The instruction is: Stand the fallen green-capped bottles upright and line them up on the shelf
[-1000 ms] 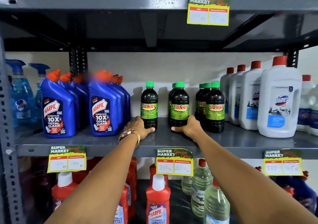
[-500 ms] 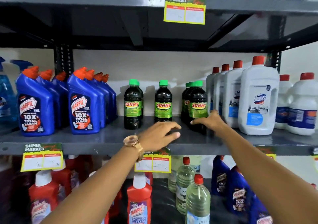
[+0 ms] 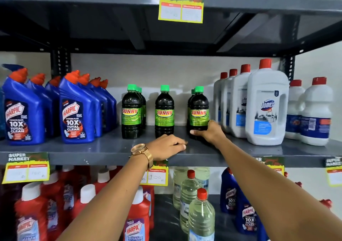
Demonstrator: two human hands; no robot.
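Note:
Dark green-capped Sunny bottles stand upright in three short files on the grey middle shelf [image 3: 103, 148]: a left file [image 3: 131, 112], a single middle bottle [image 3: 164, 111] and a right file [image 3: 199, 111]. My right hand [image 3: 209, 132] wraps the base of the front bottle of the right file. My left hand [image 3: 167, 146], a gold watch on its wrist, rests on the shelf just in front of the middle bottle, fingers curled and holding nothing.
Blue Harpic bottles [image 3: 74, 109] fill the shelf's left part, white Domex jugs [image 3: 266, 105] the right. Price tags [image 3: 181, 5] hang on the shelf edges. Red Harpic bottles [image 3: 137, 220] and clear bottles [image 3: 200, 216] stand on the shelf below.
My left hand let go of the left bottle and drew back to the shelf front. My right hand moved from the middle bottle to the right file. The view shifted right.

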